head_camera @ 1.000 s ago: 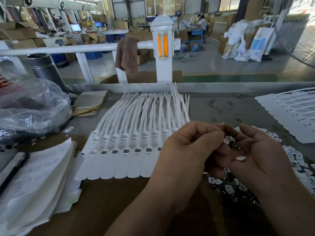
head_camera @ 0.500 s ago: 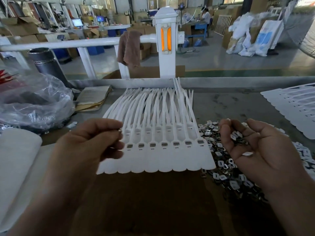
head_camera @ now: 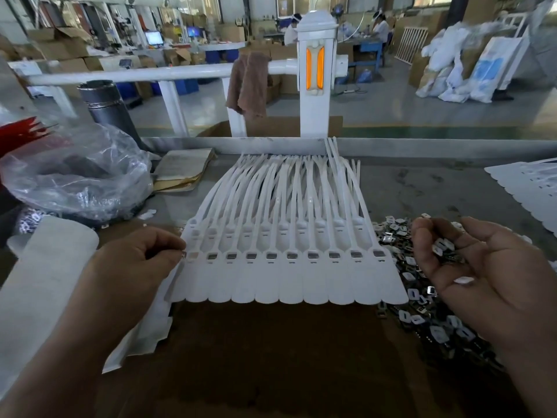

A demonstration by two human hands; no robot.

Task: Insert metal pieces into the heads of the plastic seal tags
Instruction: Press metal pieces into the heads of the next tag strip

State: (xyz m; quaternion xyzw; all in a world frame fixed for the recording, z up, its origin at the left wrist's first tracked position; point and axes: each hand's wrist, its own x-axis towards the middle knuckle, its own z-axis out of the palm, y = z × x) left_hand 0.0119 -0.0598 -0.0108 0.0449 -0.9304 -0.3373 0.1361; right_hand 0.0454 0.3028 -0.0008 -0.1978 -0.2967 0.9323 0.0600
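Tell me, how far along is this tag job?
Nearly done on this sheet, it seems: most slots in the row of tags look dark and filled. The left hand pinches a metal piece at the leftmost head, whose slot looks pale. The right hand cups spare pieces. Another sheet of tags waits far right.

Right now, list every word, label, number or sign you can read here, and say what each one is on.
No text here can be read.
The worn booklet: faint marks, too blurred.
The white sack: blue print, too blurred.
The monitor: lit screen, too small.
The seal tags: no print visible.
The metal pieces: no marking can be made out.
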